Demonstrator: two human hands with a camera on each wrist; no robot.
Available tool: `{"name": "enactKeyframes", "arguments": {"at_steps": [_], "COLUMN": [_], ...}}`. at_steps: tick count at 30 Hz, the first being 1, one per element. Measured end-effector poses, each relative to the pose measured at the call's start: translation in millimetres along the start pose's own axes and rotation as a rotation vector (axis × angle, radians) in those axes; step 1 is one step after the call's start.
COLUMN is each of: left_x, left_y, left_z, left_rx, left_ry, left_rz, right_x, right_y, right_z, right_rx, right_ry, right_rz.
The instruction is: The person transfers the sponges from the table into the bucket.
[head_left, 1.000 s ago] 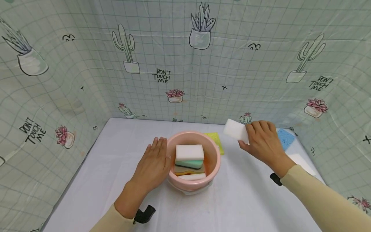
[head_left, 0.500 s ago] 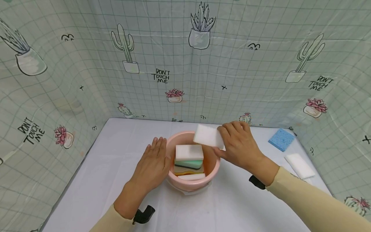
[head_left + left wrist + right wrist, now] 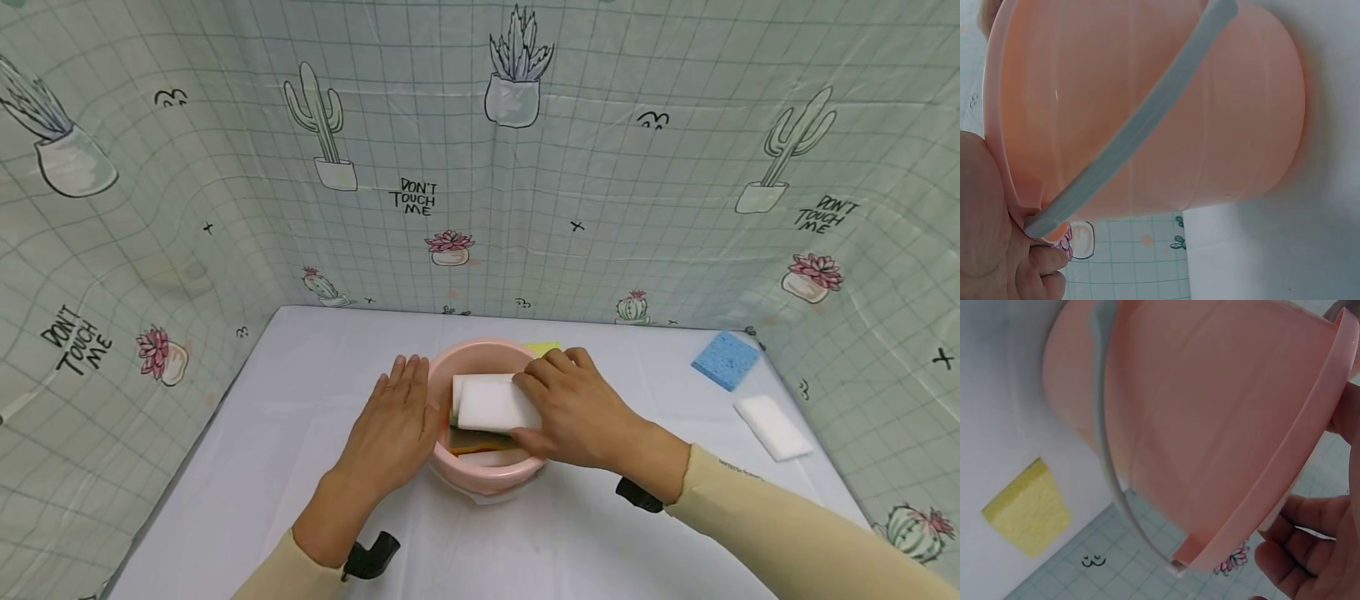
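Observation:
A pink bucket [image 3: 487, 478] stands mid-table, with its grey handle [image 3: 1138, 134] hanging down its side in the left wrist view. My left hand [image 3: 390, 437] lies with straight fingers against the bucket's left rim. Between thumb and fingers, my right hand [image 3: 581, 412] holds a white sponge [image 3: 491, 404] at the bucket's mouth, over the stacked sponges. Of that stack I see the edge of another white sponge [image 3: 459, 383], a grey-brown sponge [image 3: 476, 440] with a yellow edge and a white piece [image 3: 491, 458] near the front wall. The held sponge hides most of the others.
Behind the bucket lies a yellow sponge [image 3: 1029, 509], mostly hidden in the head view. At the table's right are a blue sponge [image 3: 725, 361] and another white sponge [image 3: 772, 427]. A patterned curtain [image 3: 495, 167] rises along the back and sides.
My right hand has carried the white sponge leftward from the right of the bucket to over its stack. The left hand has stayed at the rim.

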State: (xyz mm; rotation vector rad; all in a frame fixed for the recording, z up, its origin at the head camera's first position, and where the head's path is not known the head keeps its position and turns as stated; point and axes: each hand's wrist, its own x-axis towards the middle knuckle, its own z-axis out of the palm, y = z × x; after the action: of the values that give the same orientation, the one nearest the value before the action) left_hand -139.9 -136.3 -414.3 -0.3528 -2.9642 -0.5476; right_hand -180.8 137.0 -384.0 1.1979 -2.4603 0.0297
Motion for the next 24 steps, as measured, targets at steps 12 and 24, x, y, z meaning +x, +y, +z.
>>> {"name": "enactKeyframes", "arguments": {"at_steps": [12, 24], "left_x": [0.1, 0.9], "left_y": [0.6, 1.1], "left_z": [0.3, 0.4], "left_rx": [-0.01, -0.033], "left_ry": [0.01, -0.003], "left_rz": [-0.002, -0.022], "right_x": [6.8, 2.3], "right_y": [-9.1, -4.6], "right_z": [-0.4, 5.8], "right_rx": [0.055, -0.007], "right_ry": [-0.094, -0.03], "right_rz": [-0.078, -0.099]}}
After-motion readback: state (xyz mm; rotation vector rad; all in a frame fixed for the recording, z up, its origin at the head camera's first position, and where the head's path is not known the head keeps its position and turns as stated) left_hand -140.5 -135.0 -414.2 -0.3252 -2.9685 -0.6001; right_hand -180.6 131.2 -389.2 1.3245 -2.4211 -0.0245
